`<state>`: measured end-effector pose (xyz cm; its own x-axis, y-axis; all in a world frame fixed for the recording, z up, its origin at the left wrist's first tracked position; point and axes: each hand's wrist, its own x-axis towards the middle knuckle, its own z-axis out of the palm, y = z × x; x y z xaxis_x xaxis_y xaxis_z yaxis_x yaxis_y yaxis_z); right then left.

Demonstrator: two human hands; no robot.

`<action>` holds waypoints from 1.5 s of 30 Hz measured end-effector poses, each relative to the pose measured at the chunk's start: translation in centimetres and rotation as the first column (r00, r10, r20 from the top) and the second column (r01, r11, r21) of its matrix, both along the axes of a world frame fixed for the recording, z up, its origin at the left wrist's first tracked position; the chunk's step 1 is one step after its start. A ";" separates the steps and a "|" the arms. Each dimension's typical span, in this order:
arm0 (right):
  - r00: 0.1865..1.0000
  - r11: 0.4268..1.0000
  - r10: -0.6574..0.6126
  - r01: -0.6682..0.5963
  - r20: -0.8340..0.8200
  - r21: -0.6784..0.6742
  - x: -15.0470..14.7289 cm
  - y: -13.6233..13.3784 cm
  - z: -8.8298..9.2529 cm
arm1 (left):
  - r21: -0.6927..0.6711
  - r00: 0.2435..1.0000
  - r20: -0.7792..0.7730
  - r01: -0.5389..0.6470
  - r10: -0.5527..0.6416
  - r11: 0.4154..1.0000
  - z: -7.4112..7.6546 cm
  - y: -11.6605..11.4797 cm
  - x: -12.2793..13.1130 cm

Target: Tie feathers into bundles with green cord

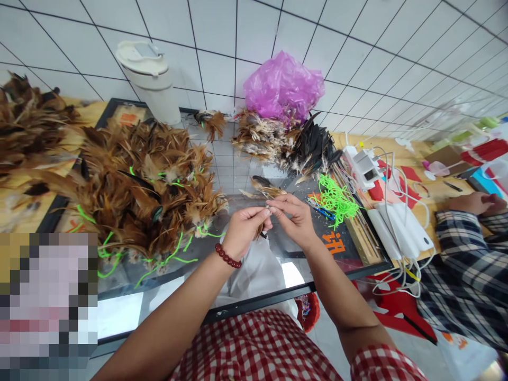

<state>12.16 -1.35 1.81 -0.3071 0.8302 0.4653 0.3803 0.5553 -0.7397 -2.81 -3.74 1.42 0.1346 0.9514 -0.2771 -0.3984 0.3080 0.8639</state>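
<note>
My left hand (246,228), with a dark red bead bracelet (227,256) on its wrist, pinches the quill ends of small brown feathers (260,230). My right hand (294,221) meets it fingertip to fingertip, thumb and forefinger closed at the same spot; the fingers hide most of what lies between them. Just beyond the fingers rest a few loose brown feathers (265,186) on the glass-like tabletop (234,182). Left of my hands spreads a big heap of brown feather bunches (138,174), with bright green ties showing. A tangle of green cord (336,200) lies to the right, beside a blue tool (323,210).
A purple plastic bag (283,84) sits by the tiled wall near pale feathers (260,136) and black feathers (313,148). A white tumbler (151,82) stands behind the heap. Chargers (364,168) and cables are at right, near a person in a plaid sleeve (462,233).
</note>
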 end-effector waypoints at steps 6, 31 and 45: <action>0.983 0.993 0.111 -0.116 0.143 0.027 0.4 0.0 -0.1 | 0.012 0.996 -0.057 -0.064 0.065 0.998 -0.4 0.0 0.0; 0.923 0.996 0.026 0.008 0.384 -0.087 -3.1 6.6 -1.9 | 0.070 0.912 0.088 -0.408 0.402 0.910 -1.0 0.7 0.1; 0.974 0.931 -0.139 0.067 -0.178 -0.358 -4.4 -0.5 -1.5 | -0.156 0.851 0.337 -0.372 0.403 0.915 -1.6 1.3 -0.3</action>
<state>7.76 -1.87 0.33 -0.1430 0.9724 0.1842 0.2487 0.2154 -0.9443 -3.11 -2.40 -0.19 -0.1364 0.9229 -0.3601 -0.7745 0.1273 0.6197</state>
